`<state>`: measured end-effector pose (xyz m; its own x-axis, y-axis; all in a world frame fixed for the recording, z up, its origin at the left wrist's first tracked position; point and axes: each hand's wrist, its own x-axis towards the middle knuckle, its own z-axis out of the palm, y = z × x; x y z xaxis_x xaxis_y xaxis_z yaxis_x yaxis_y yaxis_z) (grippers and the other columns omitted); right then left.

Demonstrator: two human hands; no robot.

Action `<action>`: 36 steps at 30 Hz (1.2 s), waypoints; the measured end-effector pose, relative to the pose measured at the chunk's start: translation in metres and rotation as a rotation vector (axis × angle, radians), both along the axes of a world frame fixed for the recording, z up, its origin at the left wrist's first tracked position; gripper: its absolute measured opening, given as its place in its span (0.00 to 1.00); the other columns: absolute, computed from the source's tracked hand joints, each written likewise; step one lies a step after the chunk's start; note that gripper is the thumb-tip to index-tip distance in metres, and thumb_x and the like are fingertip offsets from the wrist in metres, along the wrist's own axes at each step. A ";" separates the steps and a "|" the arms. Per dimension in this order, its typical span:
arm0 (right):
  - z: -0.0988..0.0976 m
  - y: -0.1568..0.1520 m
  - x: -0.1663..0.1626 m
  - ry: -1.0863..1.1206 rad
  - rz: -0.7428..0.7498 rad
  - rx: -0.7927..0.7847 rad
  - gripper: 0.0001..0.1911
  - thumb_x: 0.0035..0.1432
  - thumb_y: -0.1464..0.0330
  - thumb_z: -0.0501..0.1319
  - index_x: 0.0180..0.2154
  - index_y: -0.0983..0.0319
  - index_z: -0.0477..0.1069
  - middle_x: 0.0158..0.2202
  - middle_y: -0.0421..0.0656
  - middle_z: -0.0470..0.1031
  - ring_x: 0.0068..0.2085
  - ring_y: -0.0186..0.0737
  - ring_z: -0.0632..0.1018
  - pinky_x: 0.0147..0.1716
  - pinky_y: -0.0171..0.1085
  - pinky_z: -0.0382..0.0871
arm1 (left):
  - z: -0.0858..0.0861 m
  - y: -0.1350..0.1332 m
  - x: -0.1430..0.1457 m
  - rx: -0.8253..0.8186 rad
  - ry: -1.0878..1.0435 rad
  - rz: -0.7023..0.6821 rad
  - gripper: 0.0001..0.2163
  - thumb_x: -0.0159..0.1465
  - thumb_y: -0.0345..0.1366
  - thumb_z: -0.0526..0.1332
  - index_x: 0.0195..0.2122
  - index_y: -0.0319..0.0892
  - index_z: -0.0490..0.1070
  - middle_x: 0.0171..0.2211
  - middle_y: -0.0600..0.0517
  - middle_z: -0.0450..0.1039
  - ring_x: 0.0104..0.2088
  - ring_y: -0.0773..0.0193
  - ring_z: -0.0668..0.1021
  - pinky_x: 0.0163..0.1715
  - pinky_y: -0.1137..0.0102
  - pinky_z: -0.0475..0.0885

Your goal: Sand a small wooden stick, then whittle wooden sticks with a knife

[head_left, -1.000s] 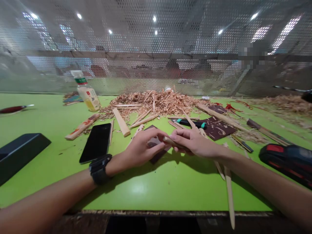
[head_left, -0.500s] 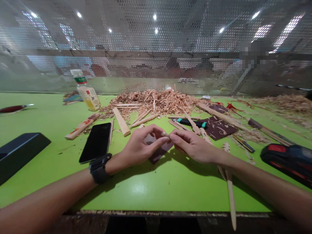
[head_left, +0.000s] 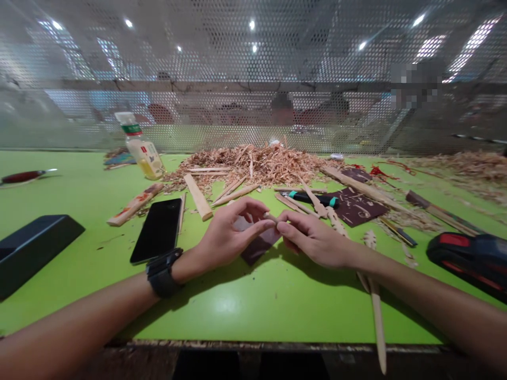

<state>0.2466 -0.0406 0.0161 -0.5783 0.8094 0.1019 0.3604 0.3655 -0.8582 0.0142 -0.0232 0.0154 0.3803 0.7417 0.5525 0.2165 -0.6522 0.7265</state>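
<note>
so i've got a small wooden piece (head_left: 271,217) up between both hands, just over a dark brown sheet (head_left: 259,249) around the middle of the green counter (head_left: 222,316). my right hand (head_left: 317,237) has it pinched between thumb and forefinger, with the other fingers tucked in behind. my left hand (head_left: 232,232) is curled in a loose ring, thumb and forefinger closed on the pale tip; can't tell how hard they're pressing. most of the piece is hidden by the right fingers tbh, so no clue on its full shape from here.

black watch (head_left: 164,272) on the left wrist, right beside a dark-screened phone (head_left: 156,229) lying flat. past my right hand i can see a black cutter with teal bands (head_left: 317,199) in among some wooden sticks. one long pointed stick (head_left: 378,327) pokes out from under the right forearm and hangs over the near edge. big heap of wood shavings (head_left: 257,164) at the back, a bottle (head_left: 143,154) to its left, tilted-looking, with some yellow liquid in it.
</note>
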 end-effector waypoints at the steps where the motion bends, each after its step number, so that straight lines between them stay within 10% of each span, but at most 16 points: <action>1: 0.000 0.000 0.000 -0.011 -0.010 0.033 0.24 0.76 0.46 0.51 0.40 0.58 0.68 0.28 0.36 0.69 0.29 0.36 0.70 0.32 0.37 0.64 | 0.000 0.000 0.000 -0.004 -0.012 0.012 0.10 0.67 0.41 0.72 0.44 0.41 0.79 0.37 0.49 0.85 0.36 0.62 0.83 0.36 0.70 0.76; 18: 0.002 0.010 0.009 -0.206 -0.201 0.455 0.16 0.72 0.53 0.61 0.45 0.58 0.79 0.34 0.42 0.80 0.31 0.39 0.73 0.33 0.38 0.60 | 0.005 0.003 0.002 -0.231 -0.040 -0.030 0.12 0.69 0.44 0.69 0.43 0.40 0.83 0.39 0.47 0.86 0.38 0.59 0.85 0.39 0.67 0.80; 29: 0.005 0.035 0.030 -0.413 -0.419 0.472 0.25 0.70 0.49 0.60 0.42 0.61 0.85 0.38 0.49 0.85 0.32 0.45 0.78 0.28 0.41 0.64 | 0.006 0.029 -0.016 0.196 0.299 0.197 0.12 0.73 0.43 0.64 0.37 0.40 0.79 0.32 0.51 0.81 0.30 0.63 0.78 0.32 0.69 0.69; 36: 0.001 0.043 0.037 -0.247 -0.535 0.284 0.33 0.75 0.49 0.54 0.71 0.60 0.67 0.35 0.48 0.85 0.21 0.41 0.72 0.23 0.40 0.63 | -0.004 0.042 -0.022 0.309 0.626 -0.030 0.11 0.75 0.35 0.57 0.42 0.41 0.79 0.39 0.45 0.82 0.39 0.57 0.81 0.40 0.64 0.74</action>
<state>0.2839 0.0028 0.0174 -0.1369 0.9532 0.2696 0.7295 0.2812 -0.6236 -0.0076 0.0187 0.0112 0.7139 0.5702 0.4065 0.5126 -0.8210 0.2514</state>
